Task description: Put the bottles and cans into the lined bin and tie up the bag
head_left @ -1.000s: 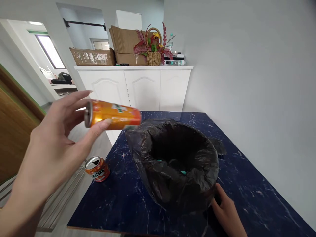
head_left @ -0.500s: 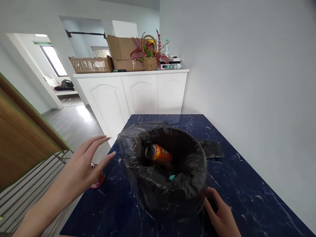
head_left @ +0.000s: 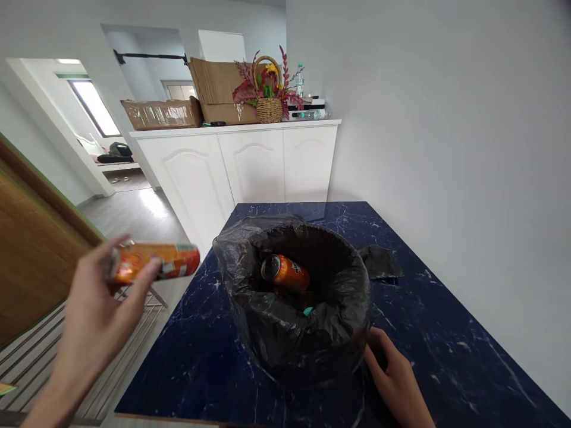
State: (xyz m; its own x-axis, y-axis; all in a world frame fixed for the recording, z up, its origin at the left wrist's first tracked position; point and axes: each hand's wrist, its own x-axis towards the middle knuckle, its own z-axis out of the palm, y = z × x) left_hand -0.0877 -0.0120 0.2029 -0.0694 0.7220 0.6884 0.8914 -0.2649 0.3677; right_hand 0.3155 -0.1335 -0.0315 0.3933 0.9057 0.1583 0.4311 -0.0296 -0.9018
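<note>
My left hand grips a red and orange drink can by one end, lying on its side in the air past the table's left edge. In the middle of the table stands a bin lined with a black garbage bag. Inside its mouth rests an orange soda can, tilted, with a small teal piece below it. At the bin's lower right side my right hand has its fingers curled against the bag; some fingertips are hidden.
The dark blue marbled table carries a folded black plastic piece right of the bin. A metal rack and a wooden panel stand at left. Beyond is a white cabinet with cardboard boxes and a flower basket.
My left hand has taken hold of the red can from the table's left edge, lifted it and turned it sideways. My right hand has stayed by the bin.
</note>
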